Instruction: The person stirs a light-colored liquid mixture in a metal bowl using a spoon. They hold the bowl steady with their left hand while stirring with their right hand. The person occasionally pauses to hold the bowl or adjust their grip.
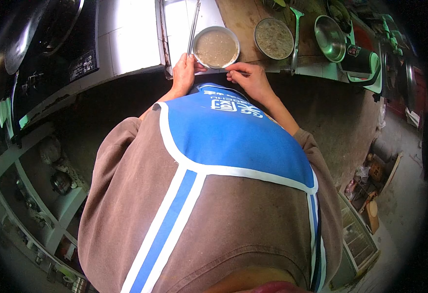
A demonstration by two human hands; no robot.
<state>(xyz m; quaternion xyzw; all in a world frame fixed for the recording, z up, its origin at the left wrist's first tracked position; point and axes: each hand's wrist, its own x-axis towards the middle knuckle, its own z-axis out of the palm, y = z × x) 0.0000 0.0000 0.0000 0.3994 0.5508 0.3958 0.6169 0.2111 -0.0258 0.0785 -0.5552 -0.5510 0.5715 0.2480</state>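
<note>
a person seen from above stands at a worktop [178, 19], wearing a blue apron [233, 146] with white trim over a brown top. at the worktop's front edge, just left of a wooden board's [236, 14] middle, sits a round, pale-rimmed bowl [217, 28] filled with cloudy, grey-brown liquid.

the left hand [183, 74] grips a pair of long, thin sticks [194, 24], which point away toward the back edge of the worktop; its fingers reach to the near left side of the bowl. the right hand [253, 80] is at the bowl's near right side, with its fingers bent inward and thumb and forefinger close together; whether they pinch anything, i cannot tell.

to the right along the front edge, apart from the first bowl, is a second bowl [256, 39] of pale, lumpy food. just beside it lies a long utensil [296, 44], running from front to back. farther right, toward the worktop's right end, is a shiny metal bowl [329, 39].
</note>
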